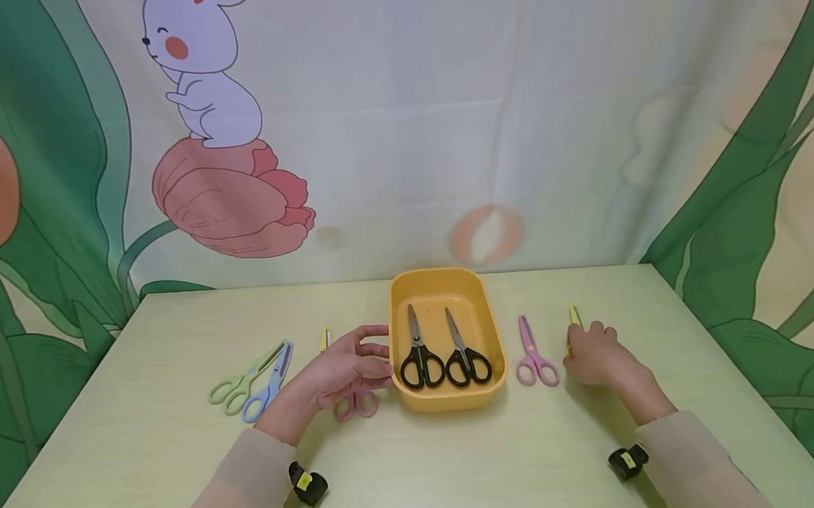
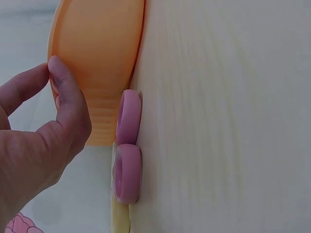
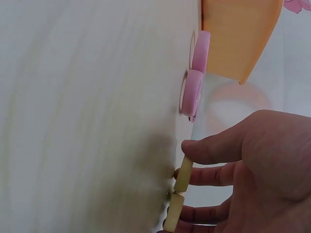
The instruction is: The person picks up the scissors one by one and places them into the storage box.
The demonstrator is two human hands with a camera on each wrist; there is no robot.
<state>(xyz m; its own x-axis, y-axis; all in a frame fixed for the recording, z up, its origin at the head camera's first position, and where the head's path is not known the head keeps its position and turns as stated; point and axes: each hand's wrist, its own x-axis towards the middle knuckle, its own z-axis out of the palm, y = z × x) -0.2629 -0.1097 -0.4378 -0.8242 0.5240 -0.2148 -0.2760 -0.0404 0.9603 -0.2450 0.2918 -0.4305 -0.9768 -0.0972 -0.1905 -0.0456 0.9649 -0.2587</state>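
My left hand (image 1: 351,368) touches the left side of a yellow plastic tray (image 1: 449,400), its thumb and fingertips at the rim. Inside the tray lie two pairs of black-handled scissors (image 1: 423,364), blades pointing away. At the right, my right hand (image 1: 600,355) grips yellow scissors (image 1: 574,316). In the right wrist view, its thumb presses on the yellow handle (image 3: 183,174) and fingers lie behind it. Pink scissors (image 1: 536,366) rest between the tray and that hand. Pink handle loops (image 1: 366,403) show below my left hand, which hides the rest.
Green scissors (image 1: 238,392) and blue scissors (image 1: 269,392) lie side by side at the left. A yellow tip (image 1: 325,339) shows behind the left hand. A printed curtain (image 1: 402,170) hangs at the table's (image 1: 459,466) back edge.
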